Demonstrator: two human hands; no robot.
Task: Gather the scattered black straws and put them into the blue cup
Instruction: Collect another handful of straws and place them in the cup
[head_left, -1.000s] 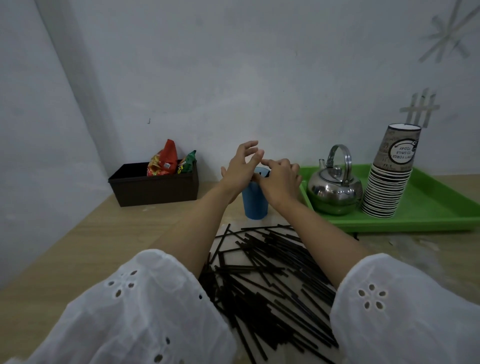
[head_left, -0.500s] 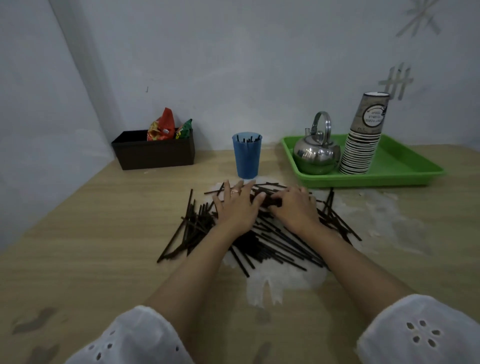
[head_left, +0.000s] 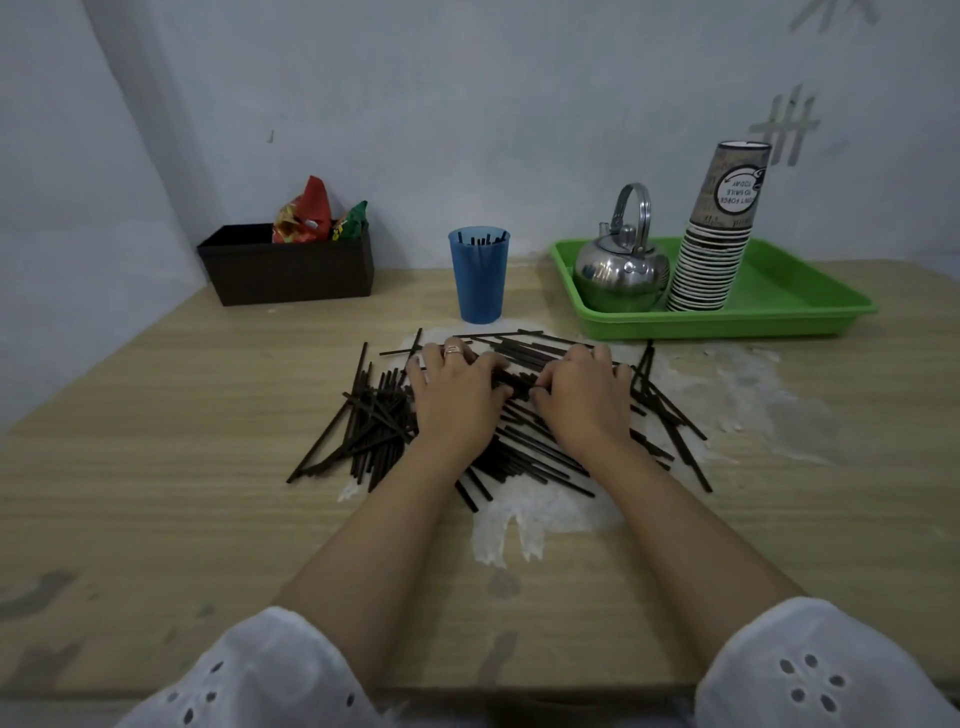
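At the far left of the table (head_left: 156, 467), a dark box (head_left: 291, 275) of snack packets (head_left: 306, 213) stands against the wall, well apart from the work. We see the black straws (head_left: 374, 426) heaped in mid-table, their left fringe fanning out toward open wood. The left hand (head_left: 457, 395) lies on the heap, fingers curled over a bundle. The blue cup (head_left: 479, 275) stands upright just beyond the heap, a few straws already inside. The right hand (head_left: 587, 395) grips the other end of the same bundle, thumb tucked beneath it.

We judge this the gathering step, with most of the straws not yet in the cup. Next, the bundle must be squared, lifted, tipped on end and lowered through the narrow rim. The way forward to the cup looks open. To the right, the green tray (head_left: 779, 317) with its kettle (head_left: 621, 270) and stacked paper cups (head_left: 717, 234) sits near the heap's far edge, leaving less room there. The table's near edge is well clear of the straws.
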